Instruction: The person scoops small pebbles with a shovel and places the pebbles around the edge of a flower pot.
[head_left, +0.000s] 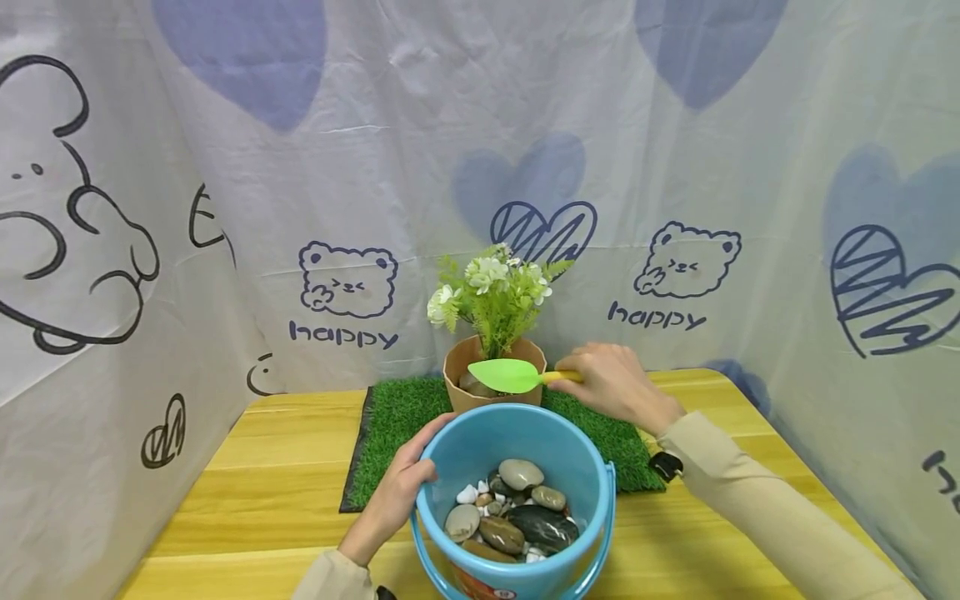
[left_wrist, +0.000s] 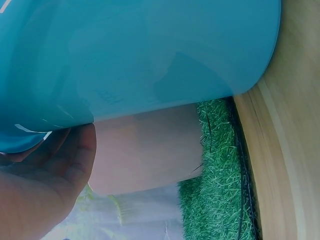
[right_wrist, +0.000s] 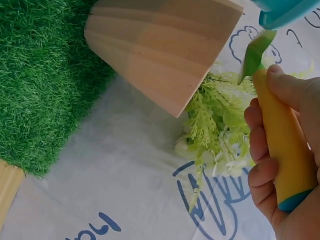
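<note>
My left hand (head_left: 397, 483) grips the rim of a blue bucket (head_left: 480, 437) at its left side, thumb over the edge. Several wet stones (head_left: 543, 527), grey, brown and black, lie in the bucket with small white pebbles. In my right hand (head_left: 611, 379) is a toy trowel (head_left: 507, 377), held by its yellow handle (right_wrist: 285, 140). Its light green blade points left over the mouth of a tan flowerpot (head_left: 489, 402). White flowers with green leaves (head_left: 491, 292) rise from the pot. Some stone shows inside the pot beside the blade, which hides part of the opening.
The flowerpot stands on an artificial grass mat (head_left: 405, 408), just behind the bucket. Beneath the mat is a wood-grain table (head_left: 247, 492). A white printed cloth (head_left: 420, 208) hangs behind the table and along both sides. The bucket's handle (head_left: 606, 550) hangs down at the front.
</note>
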